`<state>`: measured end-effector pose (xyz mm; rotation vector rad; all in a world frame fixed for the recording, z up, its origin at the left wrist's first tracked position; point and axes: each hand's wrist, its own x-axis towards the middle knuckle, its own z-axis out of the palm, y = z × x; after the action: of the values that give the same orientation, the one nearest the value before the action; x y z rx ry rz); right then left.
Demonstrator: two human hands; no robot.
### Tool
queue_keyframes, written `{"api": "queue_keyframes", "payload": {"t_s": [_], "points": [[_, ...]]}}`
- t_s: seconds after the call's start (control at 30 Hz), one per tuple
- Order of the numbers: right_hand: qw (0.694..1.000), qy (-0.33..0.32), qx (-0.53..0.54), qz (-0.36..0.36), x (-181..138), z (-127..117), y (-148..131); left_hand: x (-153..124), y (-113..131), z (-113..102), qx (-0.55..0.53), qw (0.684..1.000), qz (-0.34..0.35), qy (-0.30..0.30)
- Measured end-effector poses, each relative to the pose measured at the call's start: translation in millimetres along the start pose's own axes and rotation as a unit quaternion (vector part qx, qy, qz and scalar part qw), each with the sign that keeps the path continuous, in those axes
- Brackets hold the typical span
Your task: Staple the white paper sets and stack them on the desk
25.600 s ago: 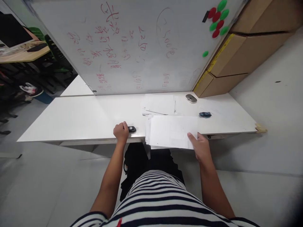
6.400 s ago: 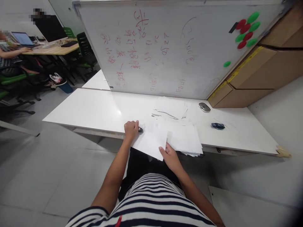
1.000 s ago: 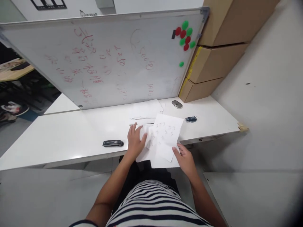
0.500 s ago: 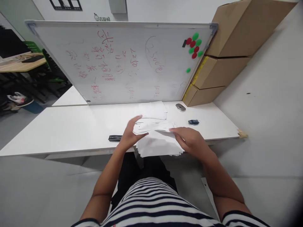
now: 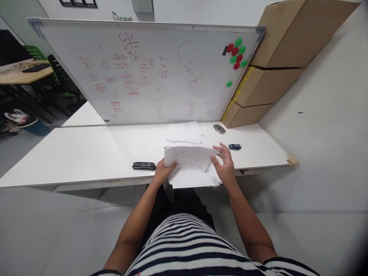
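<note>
My left hand (image 5: 163, 172) pinches the left edge of a few white printed sheets (image 5: 188, 158), lifted off the table's front edge. My right hand (image 5: 224, 165) is at the sheets' right side with its fingers spread, touching them lightly. Under the sheets lies a thicker pile of white paper (image 5: 195, 179) that overhangs the white table (image 5: 86, 153). A second paper pile (image 5: 184, 133) rests further back. A black stapler (image 5: 143, 166) lies on the table just left of my left hand.
A whiteboard (image 5: 143, 73) with red writing and red and green magnets (image 5: 236, 53) leans at the table's back. Cardboard boxes (image 5: 276, 69) stand at the back right. A grey mouse (image 5: 219, 129) and a small dark clip (image 5: 235, 147) lie right of the papers.
The lifted sheets now stand tilted up, held by my left hand at their left edge. My right hand has come off the top of the pile and opened beside the sheets.
</note>
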<state>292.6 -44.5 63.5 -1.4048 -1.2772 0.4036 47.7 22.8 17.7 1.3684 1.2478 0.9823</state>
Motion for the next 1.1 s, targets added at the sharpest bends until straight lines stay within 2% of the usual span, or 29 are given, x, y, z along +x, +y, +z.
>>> {"api": "queue_keyframes", "payload": {"t_s": [0.03, 0.1, 0.17, 0.33, 0.5, 0.8, 0.9, 1.1], "points": [[0.996, 0.033, 0.047, 0.064, -9, 6, 9, -1, -1, 1, 0.021, 1.000, 0.015, 0.000], [0.978, 0.020, 0.114, 0.176, -23, 17, 23, -4, -1, 3, 0.051, 0.998, 0.040, -0.006], [0.963, 0.004, 0.150, 0.223, -30, 25, 28, -5, 2, 7, 0.060, 0.997, 0.053, -0.005], [0.973, 0.034, 0.161, 0.163, -26, 26, 13, -5, 17, 14, 0.058, 0.995, 0.082, 0.007], [0.982, 0.036, 0.071, 0.170, -37, 26, -1, -10, 19, 8, 0.023, 0.999, 0.005, -0.035], [0.983, 0.037, 0.070, 0.165, -39, 31, 1, -10, 18, 0, -0.022, 0.998, -0.054, -0.034], [0.980, 0.021, 0.093, 0.175, -41, 36, 2, -11, 21, 3, -0.024, 0.998, -0.053, -0.020], [0.984, 0.024, 0.042, 0.170, -47, 39, 6, -12, 20, 3, -0.031, 0.999, -0.025, -0.010]]}}
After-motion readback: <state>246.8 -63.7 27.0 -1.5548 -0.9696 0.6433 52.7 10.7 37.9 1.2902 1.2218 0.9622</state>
